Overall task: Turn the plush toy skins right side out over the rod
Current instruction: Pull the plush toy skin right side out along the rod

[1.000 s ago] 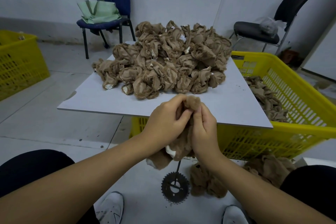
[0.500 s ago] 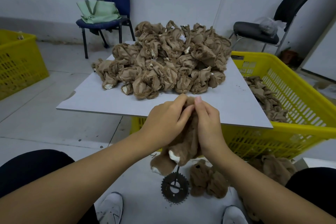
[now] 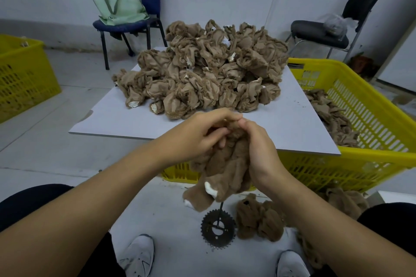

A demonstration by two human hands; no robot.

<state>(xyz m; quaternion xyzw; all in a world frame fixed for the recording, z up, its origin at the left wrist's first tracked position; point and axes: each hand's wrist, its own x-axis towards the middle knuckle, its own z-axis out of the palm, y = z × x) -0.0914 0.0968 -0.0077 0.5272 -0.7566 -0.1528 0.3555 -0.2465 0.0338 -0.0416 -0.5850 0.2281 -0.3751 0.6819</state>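
Seen from a head cam looking down: a seated person works w/ both hands at centre frame, above their knees. Left hand and right hand both have a clenched grip on one brown plush skin; fingers curl round its top end, knuckles nearly touching. Skin hangs down between the palms, long axis roughly vertical, fuzzy side mostly showing, w/ two white-tipped paws dangling at the bottom. Directly beneath, a thin dark rod pokes out under the skin and runs down to a toothed sprocket base on the floor. So rod and skin share one upright line, and the skin sits over the rod's top, right under the hands; neither hand is clearly nearer. Judgement: next move likely calls for a straight downward pull along that axis, or lifting the skin off upward.

Far side: a white desk carries a big pile of crumpled inside-out skins. Right, a yellow basket holds more. Near right on the floor, finished fuzzy skins. Two chairs against the far wall.
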